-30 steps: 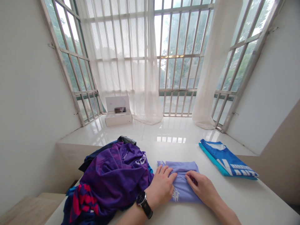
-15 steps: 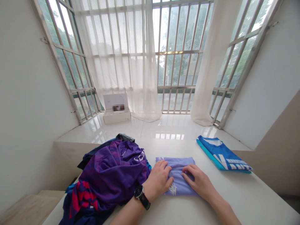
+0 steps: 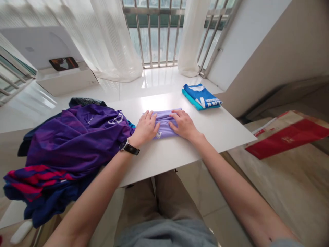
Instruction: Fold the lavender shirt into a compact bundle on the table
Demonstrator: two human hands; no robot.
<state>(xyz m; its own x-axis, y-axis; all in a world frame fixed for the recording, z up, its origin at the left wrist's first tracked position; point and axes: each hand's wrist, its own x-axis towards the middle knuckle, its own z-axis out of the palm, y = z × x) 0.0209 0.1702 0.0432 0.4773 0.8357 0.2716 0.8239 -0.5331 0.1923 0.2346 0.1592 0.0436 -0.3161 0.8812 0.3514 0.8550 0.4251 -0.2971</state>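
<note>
**Item 1:** folded lavender sports shirt (image 3: 164, 124), lying near the middle of a white table (image 3: 214, 130), between the two hands. Long axis runs across the table, slanting from lower left to upper right in the view; the ends are partly hidden by the hands. A pale printed logo sits at the lower-left part, nearest the person.

**Item 2:** left hand (image 3: 145, 128), palm down on the shirt's left side, fingers spread and pointing up and right, no pinch. Forearm comes in from lower left; black-strapped wristwatch (image 3: 129, 148) on the wrist.

**Item 3:** right hand (image 3: 183, 124), palm down on the shirt's right side, fingers spread and pointing up and left, no pinch. Forearm comes in from lower right.

**Nearby:** heap of purple sports shirts (image 3: 77, 137), just left of the left hand, with a red-and-navy garment (image 3: 38, 187) at its lower edge. Folded blue-and-teal shirt (image 3: 202, 96) lies beyond the lavender one, near the table's far edge.
</note>
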